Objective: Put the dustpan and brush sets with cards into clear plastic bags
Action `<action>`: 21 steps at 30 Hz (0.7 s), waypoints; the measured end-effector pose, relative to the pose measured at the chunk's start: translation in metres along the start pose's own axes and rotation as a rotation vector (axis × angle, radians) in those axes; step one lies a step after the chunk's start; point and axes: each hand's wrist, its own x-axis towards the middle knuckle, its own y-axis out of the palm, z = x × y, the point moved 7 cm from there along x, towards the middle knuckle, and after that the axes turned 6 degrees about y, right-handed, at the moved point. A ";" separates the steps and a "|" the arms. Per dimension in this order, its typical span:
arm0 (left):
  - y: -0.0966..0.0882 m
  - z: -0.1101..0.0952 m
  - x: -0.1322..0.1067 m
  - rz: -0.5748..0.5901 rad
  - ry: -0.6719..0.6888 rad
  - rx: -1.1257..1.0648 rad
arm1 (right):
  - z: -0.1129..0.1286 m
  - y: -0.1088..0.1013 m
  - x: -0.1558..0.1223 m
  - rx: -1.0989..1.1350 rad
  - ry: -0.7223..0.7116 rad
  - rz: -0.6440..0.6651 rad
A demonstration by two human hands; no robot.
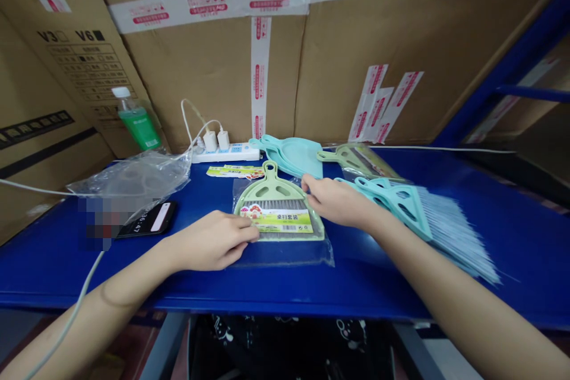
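From a distance, I am resting my left hand (pixel 218 240) on the lower left edge of the bagged green dustpan set (pixel 280 219), which is lying between my hands. My right hand (pixel 327 199) is touching its upper right edge. Both are showing bent fingers; I cannot tell whether they are gripping. Blue brushes (pixel 454 231) are lying right of my right hand.

A blue table (pixel 356 276) bears dustpans (pixel 299 155), brushes (pixel 458 228), a phone (pixel 160 217).

Between the forearms (pixel 138 276), room is left along the front of the table (pixel 280 288); passage is blocked rightward by brushes (pixel 458 228), rearward by dustpans (pixel 296 154) and a power strip (pixel 244 154), leftward by a bag (pixel 133 173).
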 end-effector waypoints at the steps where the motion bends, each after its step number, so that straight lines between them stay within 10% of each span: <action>1: 0.000 0.000 0.000 -0.002 0.002 -0.007 | 0.000 0.000 0.000 0.010 0.007 0.008; 21: 0.000 0.001 -0.003 -0.013 -0.019 -0.135 | -0.003 0.000 -0.007 0.008 -0.003 0.050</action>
